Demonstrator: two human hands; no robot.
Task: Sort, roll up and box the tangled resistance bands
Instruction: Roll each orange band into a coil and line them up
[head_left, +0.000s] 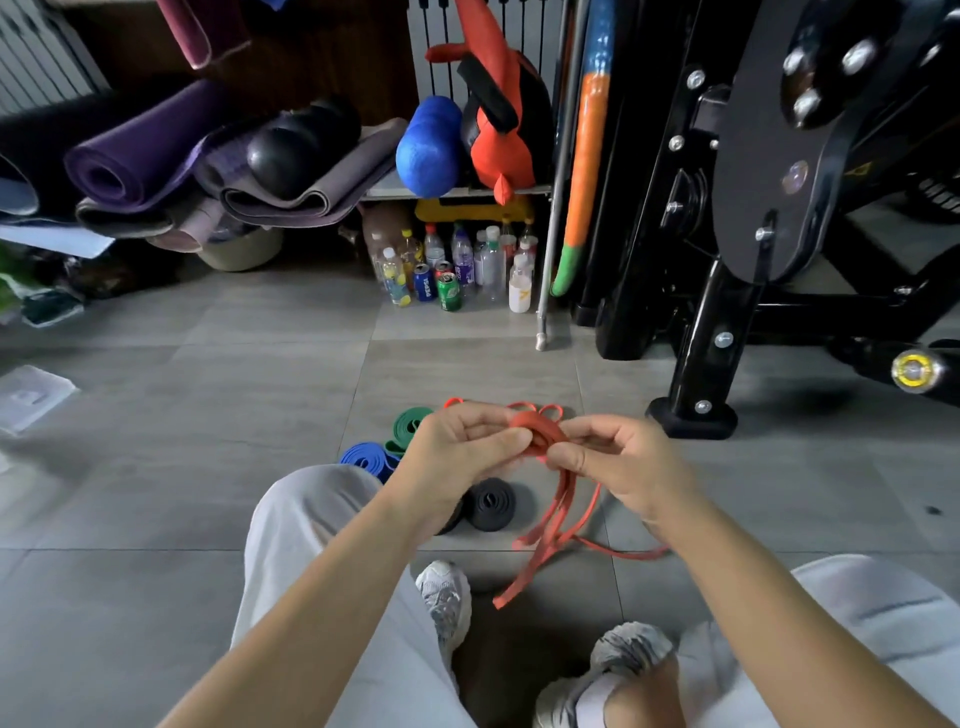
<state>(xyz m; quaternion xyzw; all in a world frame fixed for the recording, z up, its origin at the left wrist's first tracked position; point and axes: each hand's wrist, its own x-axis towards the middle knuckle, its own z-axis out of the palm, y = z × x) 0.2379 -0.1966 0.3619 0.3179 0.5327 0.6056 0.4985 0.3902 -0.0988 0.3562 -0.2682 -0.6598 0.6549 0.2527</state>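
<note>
The person sat on the floor (208, 467) with both hands raised above it. The left hand (462, 452) gripped the started coil of the red band (540, 436), fingers curled round it. The right hand (618, 457) pinched the strap just beside the coil. Most of the red band hung loose, its tails trailing to the floor near the feet. The green band (408, 428), blue band (366, 460) and black band (491, 504) lay rolled on the floor beyond the hands. Sorting appeared complete, with three rolls finished and the fourth barely begun. Boxing had not started. A clear container (31, 392) lay well apart at the left, but it could not be confirmed as the box.
</note>
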